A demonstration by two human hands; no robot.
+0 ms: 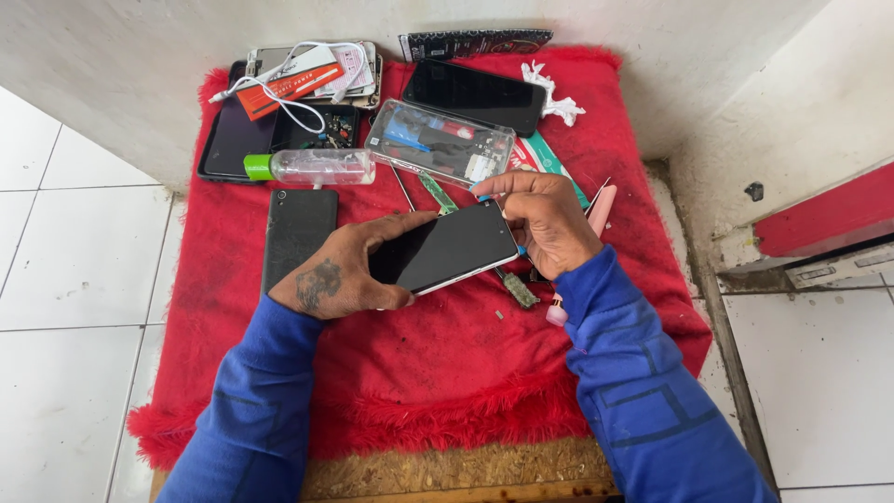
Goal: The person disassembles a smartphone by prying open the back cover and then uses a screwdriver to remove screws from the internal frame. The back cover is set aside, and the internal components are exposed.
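Two hands: both busy over a red fuzzy cloth [447, 373] spread on a low wooden board.
Far left: a dark slab of a phone back [296, 235] lies flat on the cloth, just beside the left wrist.
Above it: a clear squeeze bottle with a green cap [312, 167] lies on its side; behind that, a pile of dark phones with a white cable [296, 104] looped over them.
Left hand [335, 277]: curled around the left end of a black smartphone [443, 250], thumb along its near edge, fingers wrapped behind; it grips the phone and holds it up off the cloth, screen upward, slightly tilted.
Middle back: a clear plastic case of small tools [438, 142], and behind it another black phone [475, 95].
Right hand [545, 224]: bent over the smartphone's right end, fingertips pinching its top corner.
Right of that: a pink tool [601, 210] lies partly hidden by the right hand.
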